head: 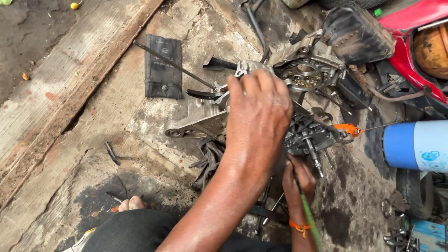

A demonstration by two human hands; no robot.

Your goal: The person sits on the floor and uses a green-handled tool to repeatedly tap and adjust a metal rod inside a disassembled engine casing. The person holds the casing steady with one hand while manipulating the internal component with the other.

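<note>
1. Nearest the camera, the left hand (259, 119) fills the middle of the view, forearm rising from the bottom edge. Its fingers curl down over the top of a grey metal engine case (205, 122), closed on the casting's upper edge.
2. The right hand (298, 179) sits lower and partly hidden behind the left forearm. It is closed around a thin dark-and-green rod (305, 212) that runs down toward the bottom edge; an orange band circles the wrist.
3. The engine case lies on the stained concrete floor (70, 140), roughly centre frame. A round bearing opening (305, 77) shows at its upper right, and a short splined shaft (313, 154) sticks out at its lower right, just beside the right hand.
4. A long thin black rod (172, 64) slants from the upper left into the case near the left fingers.
5. A dark rag (210, 161) is bunched under the case's lower edge.
6. Left of the case, a folded black pouch (163, 66) lies flat, apart from it; a small dark bolt (112, 153) lies further down. This left side of the floor holds the most open room.
7. The right side is crowded: an orange-handled tool (349, 129) near the case, a blue cylinder (415, 144) at the frame edge, and a red scooter body (410, 28) above.
8. Bare toes (131, 204) show near the bottom edge, beside a dark-clothed knee.
</note>
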